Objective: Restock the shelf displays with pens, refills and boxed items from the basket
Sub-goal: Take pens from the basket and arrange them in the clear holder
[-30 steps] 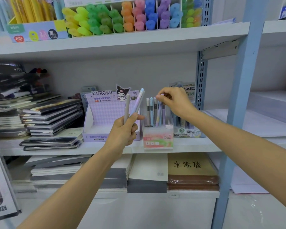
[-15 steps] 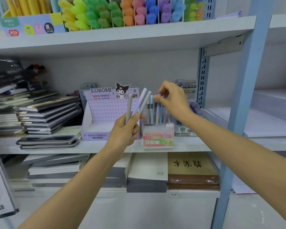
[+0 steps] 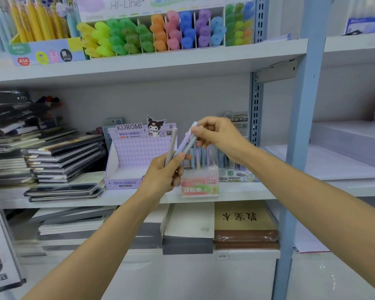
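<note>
Before the middle shelf (image 3: pixel 236 194), left hand (image 3: pixel 162 174) fisted round upright pens (image 3: pixel 171 146), right hand (image 3: pixel 221 137) pinching one pen's tip (image 3: pixel 193 131).

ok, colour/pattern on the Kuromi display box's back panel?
Pale purple checked pattern on the Kuromi display box; head view, the only one, shows it clearly.

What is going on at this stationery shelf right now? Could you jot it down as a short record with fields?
Setting: grey metal shelf stocked with stationery
Left hand: holds a small bunch of slim pastel pens upright
Right hand: pinches the top of one pen in that bunch
Display below the hands: pink and green Fruit Soda pen box with pens standing in it
Beside it: purple Kuromi cardboard display box, looks nearly empty
Shelf above: row of coloured highlighters
Left of the middle shelf: stacked dark notebooks
</note>
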`<state>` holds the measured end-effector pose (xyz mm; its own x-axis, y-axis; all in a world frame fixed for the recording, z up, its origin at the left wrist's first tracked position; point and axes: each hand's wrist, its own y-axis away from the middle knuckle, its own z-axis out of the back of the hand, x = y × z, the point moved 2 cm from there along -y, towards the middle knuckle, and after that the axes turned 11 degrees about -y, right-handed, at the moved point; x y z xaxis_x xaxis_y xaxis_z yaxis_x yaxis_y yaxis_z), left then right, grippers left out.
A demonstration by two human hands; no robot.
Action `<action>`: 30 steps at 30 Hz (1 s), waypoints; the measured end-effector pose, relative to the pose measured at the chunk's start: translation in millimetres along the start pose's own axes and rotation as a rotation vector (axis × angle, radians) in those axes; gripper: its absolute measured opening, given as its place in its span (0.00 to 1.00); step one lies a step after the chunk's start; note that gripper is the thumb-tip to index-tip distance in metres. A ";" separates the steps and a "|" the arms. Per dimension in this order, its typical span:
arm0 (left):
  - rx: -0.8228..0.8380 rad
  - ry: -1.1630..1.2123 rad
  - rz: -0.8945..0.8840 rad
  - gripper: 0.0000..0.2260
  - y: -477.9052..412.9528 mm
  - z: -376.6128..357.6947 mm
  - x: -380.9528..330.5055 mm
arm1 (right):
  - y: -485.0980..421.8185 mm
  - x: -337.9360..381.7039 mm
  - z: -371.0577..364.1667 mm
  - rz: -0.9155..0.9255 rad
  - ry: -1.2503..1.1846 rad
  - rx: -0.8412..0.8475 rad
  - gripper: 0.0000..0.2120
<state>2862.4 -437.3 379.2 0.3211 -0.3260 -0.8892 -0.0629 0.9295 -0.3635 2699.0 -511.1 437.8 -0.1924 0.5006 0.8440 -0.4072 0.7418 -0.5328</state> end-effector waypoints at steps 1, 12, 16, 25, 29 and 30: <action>-0.004 -0.007 -0.004 0.13 1.1 -1.4 -2.3 | 2.9 1.5 -0.1 0.006 -0.019 0.009 0.05; -0.216 0.276 0.074 0.08 8.6 13.2 -22.0 | 26.4 14.0 19.4 -0.034 -0.401 -0.132 0.05; -0.331 0.337 0.028 0.05 11.1 10.5 -31.3 | 39.7 5.6 3.9 -0.160 -0.276 0.107 0.10; -0.322 0.279 0.016 0.05 17.0 4.4 -35.1 | 48.5 11.7 -22.8 -0.132 -0.051 0.261 0.12; -0.257 0.157 -0.005 0.05 14.0 -0.4 -35.2 | 34.6 27.1 -25.1 0.019 -0.031 0.007 0.12; -0.243 0.137 -0.008 0.05 13.4 -2.4 -35.1 | 31.7 29.9 -25.2 0.039 -0.018 -0.006 0.12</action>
<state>2848.0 -413.8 404.9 0.1929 -0.3690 -0.9092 -0.2912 0.8633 -0.4122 2702.9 -461.4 444.6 -0.2238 0.5211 0.8236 -0.3938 0.7247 -0.5655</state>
